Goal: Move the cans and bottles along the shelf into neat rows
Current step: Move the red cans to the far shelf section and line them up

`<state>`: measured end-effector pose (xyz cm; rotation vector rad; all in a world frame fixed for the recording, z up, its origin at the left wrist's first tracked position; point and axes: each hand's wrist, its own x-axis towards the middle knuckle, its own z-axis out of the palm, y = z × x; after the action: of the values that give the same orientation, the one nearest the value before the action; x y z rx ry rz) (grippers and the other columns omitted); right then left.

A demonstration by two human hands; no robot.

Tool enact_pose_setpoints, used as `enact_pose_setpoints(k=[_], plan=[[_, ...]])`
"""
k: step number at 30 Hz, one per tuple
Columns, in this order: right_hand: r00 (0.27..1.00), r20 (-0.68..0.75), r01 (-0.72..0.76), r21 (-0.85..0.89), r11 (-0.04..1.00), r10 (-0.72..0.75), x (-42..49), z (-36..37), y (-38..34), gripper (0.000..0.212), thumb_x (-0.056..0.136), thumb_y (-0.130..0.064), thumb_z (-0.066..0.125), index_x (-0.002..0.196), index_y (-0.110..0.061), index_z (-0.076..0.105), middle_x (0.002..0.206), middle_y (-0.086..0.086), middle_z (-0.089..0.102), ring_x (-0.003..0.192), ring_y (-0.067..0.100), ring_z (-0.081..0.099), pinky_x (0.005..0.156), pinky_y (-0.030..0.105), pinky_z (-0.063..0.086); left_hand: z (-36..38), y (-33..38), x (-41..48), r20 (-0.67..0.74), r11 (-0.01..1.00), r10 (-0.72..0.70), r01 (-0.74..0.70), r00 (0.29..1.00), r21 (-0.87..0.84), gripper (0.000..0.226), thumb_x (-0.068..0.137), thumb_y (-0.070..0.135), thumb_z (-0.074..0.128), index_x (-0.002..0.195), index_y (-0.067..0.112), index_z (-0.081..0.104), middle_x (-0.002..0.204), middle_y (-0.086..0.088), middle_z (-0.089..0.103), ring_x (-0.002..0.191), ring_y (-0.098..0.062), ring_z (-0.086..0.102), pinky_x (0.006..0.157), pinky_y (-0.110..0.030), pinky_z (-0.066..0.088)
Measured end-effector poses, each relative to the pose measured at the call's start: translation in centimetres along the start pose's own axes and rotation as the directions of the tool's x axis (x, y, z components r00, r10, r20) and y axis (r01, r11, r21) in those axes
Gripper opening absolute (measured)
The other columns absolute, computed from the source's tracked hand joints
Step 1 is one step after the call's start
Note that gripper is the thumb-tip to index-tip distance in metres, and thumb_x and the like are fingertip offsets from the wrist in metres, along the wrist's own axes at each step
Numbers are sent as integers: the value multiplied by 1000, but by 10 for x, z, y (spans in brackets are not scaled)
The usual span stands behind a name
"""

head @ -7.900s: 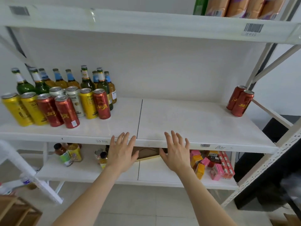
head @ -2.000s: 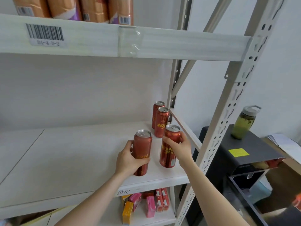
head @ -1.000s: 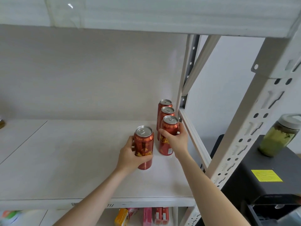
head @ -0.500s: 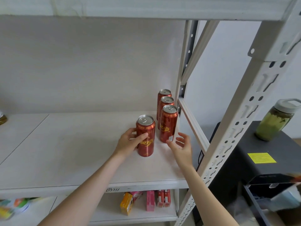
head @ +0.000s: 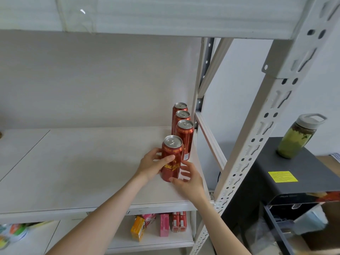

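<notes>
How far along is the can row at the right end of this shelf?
Done: three red cans stand in a line by the right edge of the shelf. In hand: the left hand grips a fourth red can, with the right hand at its base. It sits front-left of the line. Left: slide it into line. No other cans or bottles are in view.

right hand (head: 187,179) now off the third can (head: 184,140), at the front can (head: 172,161)
</notes>
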<state>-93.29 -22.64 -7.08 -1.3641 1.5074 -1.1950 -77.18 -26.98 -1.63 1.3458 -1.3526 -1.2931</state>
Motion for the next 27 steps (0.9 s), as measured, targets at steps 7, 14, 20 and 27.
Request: enact_pose_setpoints(k=[7, 14, 20, 27], plan=[[995, -92, -22, 49, 999, 26, -5, -22, 13, 58, 68, -22, 85, 114, -38, 53, 108, -14, 65, 97, -9, 59, 70, 9, 51, 36, 2, -2, 97, 1000, 22, -23, 995, 6, 71, 48, 66, 76, 105, 25, 63, 109, -2, 70, 102, -19, 67, 86, -44, 59], [994, -101, -29, 43, 999, 34, 2, -28, 13, 55, 70, -22, 86, 107, -45, 51, 105, -19, 63, 94, -16, 56, 67, 3, 47, 41, 2, 5, 95, 1000, 22, -21, 995, -12, 73, 48, 67, 77, 105, 24, 63, 107, 1, 70, 100, -18, 68, 84, -42, 60], [995, -94, -37, 60, 998, 42, 13, -28, 13, 59, 69, -20, 87, 117, -34, 53, 109, -16, 64, 96, -9, 59, 69, 6, 48, 42, -2, 17, 65, 999, 24, -21, 998, -42, 70, 46, 68, 82, 98, 22, 66, 97, 3, 74, 92, -14, 72, 82, -42, 61], [996, -82, -15, 60, 998, 20, 22, -29, 10, 58, 72, -20, 85, 119, -30, 52, 107, -20, 61, 96, -6, 58, 67, 5, 46, 42, -3, 28, 44, 998, 30, -28, 999, -57, 83, 36, 77, 82, 95, 22, 66, 94, 4, 75, 90, -13, 72, 76, -36, 61]])
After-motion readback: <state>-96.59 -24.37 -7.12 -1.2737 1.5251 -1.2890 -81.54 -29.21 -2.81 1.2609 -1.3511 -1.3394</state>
